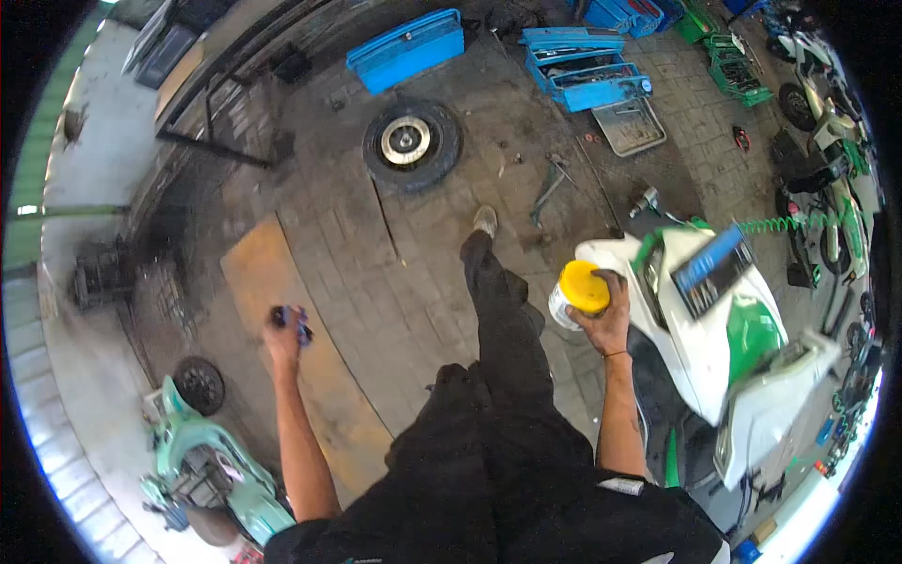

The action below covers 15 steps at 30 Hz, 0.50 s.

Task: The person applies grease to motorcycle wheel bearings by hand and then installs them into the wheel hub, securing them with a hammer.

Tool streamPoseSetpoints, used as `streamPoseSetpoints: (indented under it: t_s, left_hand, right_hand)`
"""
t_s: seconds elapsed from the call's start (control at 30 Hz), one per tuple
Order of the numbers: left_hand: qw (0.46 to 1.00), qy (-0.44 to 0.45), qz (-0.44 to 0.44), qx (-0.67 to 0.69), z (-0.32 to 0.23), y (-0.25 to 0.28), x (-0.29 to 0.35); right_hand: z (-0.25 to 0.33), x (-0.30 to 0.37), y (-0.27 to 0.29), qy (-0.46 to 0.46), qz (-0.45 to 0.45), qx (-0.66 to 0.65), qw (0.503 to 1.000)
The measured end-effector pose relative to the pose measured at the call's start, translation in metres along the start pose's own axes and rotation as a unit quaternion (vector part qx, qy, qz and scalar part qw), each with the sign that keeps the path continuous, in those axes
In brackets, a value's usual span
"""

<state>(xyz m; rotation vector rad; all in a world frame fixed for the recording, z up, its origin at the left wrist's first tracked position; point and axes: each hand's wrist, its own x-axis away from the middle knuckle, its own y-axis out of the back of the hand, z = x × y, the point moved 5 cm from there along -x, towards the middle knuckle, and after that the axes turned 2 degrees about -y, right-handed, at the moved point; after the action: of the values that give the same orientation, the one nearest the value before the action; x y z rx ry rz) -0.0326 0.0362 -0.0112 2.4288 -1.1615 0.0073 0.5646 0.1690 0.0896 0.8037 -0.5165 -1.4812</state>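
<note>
My right hand (611, 318) grips a white tub with a yellow lid (584, 288). The fingers wrap its right side, next to the white and green scooter (684, 310). Out to the left, my left hand (282, 340) is closed round a small dark blue and purple thing (303, 325). Blur and the fingers hide its kind; it may be a cloth. That hand hangs over a brown board (291, 291) on the floor, apart from it.
Ahead lies a wheel with a tyre (442, 160). Behind it are a blue toolbox (413, 49) and an opened blue toolbox (587, 70), beside a metal tray (631, 127). Tools (547, 193) lie on the paving. A mint-green scooter (211, 461) stands at lower left.
</note>
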Motion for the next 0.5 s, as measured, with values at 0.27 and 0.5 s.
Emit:
streamPoseSetpoints:
  t_s: [0.27,0.5]
  left_hand:
    - [0.945,0.114,0.241,-0.191,0.089,-0.121,-0.111]
    - [0.841,-0.129,0.436,-0.292,0.179,-0.366,-0.286]
  right_hand:
    - [-0.100,-0.072,-0.278,-0.183,0.152,0.042,0.970]
    - [-0.245,-0.137,-0.488,-0.251,0.191,0.031,0.948]
